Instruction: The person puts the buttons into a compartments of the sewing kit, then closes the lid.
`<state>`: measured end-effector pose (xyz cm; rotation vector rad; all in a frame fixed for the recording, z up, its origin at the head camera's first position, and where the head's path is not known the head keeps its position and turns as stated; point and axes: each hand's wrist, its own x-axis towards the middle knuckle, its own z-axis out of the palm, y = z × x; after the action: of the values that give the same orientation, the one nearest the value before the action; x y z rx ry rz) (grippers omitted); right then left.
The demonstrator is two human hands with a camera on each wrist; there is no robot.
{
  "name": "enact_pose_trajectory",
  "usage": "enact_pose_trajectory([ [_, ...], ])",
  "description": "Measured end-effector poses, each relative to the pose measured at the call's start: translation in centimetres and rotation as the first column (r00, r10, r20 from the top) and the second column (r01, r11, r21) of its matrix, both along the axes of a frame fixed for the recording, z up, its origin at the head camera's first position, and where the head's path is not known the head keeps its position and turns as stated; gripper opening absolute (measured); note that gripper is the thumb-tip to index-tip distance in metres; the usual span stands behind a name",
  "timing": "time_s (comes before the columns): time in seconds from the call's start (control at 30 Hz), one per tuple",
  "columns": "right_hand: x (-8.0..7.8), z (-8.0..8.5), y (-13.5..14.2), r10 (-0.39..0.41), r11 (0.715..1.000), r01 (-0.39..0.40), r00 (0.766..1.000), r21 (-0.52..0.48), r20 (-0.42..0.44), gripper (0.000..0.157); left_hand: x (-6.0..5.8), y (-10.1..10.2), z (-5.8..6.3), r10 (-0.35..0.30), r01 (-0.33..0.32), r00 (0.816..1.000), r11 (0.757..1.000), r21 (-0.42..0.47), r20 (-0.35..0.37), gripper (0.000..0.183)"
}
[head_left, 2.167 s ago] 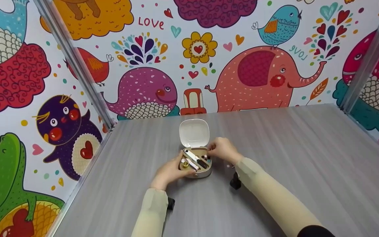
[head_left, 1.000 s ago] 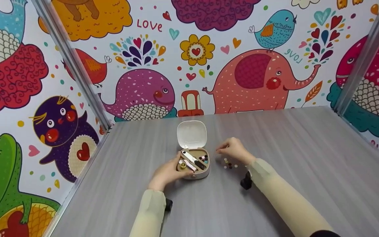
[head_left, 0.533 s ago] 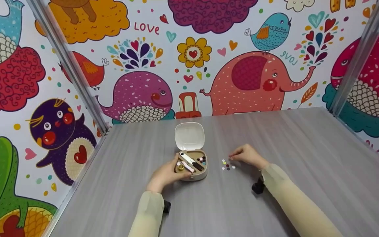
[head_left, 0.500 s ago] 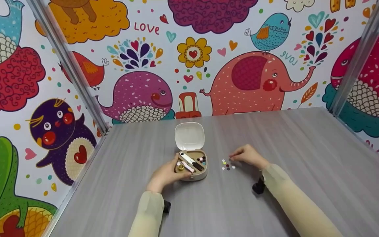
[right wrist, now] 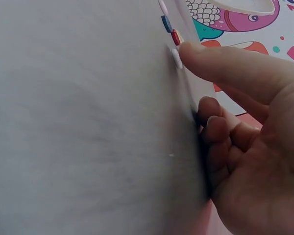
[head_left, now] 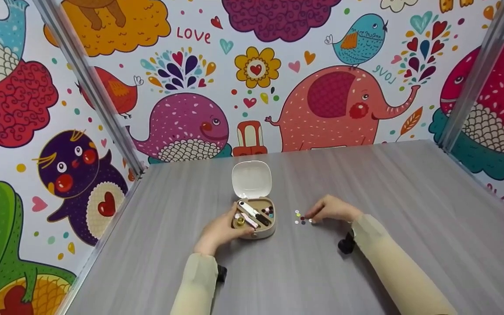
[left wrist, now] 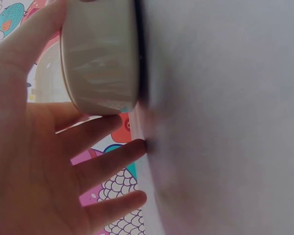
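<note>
Worktop [head_left: 387,192]: grey, streaked; carries everything listed below.

Box [head_left: 264,234]: white, lid [head_left: 252,178] raised at the far side; left of the loose discs, between the two hands.

Left hand [head_left: 220,229]: holds the box from its left side, thumb at the near wall, forefinger farther back.

Right hand [head_left: 334,209]: well apart from the left; thumb and forefinger low at the loose discs, other fingers curled. Whether it pinches a disc cannot be told.

Folding tool [head_left: 252,211]: white and black, in the box; long axis slanting from far left to near right.

Loose discs [head_left: 303,222]: small, flat, clustered on the worktop, no long axis apparent. Right hand much the nearer. White one [right wrist: 177,58] just beside the right thumb tip. Judged the governing relation: discs immediately left of the right fingertips, box's right compartment farther left.
</note>
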<state>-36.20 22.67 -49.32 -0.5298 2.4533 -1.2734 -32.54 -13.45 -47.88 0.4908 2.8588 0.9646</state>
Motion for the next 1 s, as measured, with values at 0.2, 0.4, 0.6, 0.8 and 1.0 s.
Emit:
enact_pose_trajectory([
  [0.2,-0.04,-0.04,-0.01,-0.008,0.999,0.009,1.000,0.032,-0.017,0.018,-0.09,0.00,-0.12,-0.003,0.003,1.000,1.000,-0.011,-0.007,0.106],
  [0.4,-0.32,-0.30,-0.22,0.012,1.000,-0.010,0.996,0.021,-0.086,0.015,0.02,-0.08,-0.04,0.007,-0.007,1.000,1.000,-0.026,-0.008,0.106],
  [0.6,-0.34,-0.30,-0.28,0.002,1.000,-0.001,0.995,0.010,-0.096,0.015,0.03,-0.13,-0.07,0.014,-0.014,1.000,0.999,-0.038,-0.001,0.107],
  [0.8,-0.18,0.04,-0.35,-0.023,0.998,0.027,0.997,0.057,-0.076,0.014,0.02,-0.14,0.05,0.013,-0.013,1.000,0.999,-0.040,0.002,0.107],
  [1.0,-0.09,0.14,-0.34,-0.038,0.996,0.043,0.997,0.078,-0.062,0.012,0.05,-0.13,0.14,0.010,-0.010,1.000,0.999,-0.051,-0.006,0.107],
])
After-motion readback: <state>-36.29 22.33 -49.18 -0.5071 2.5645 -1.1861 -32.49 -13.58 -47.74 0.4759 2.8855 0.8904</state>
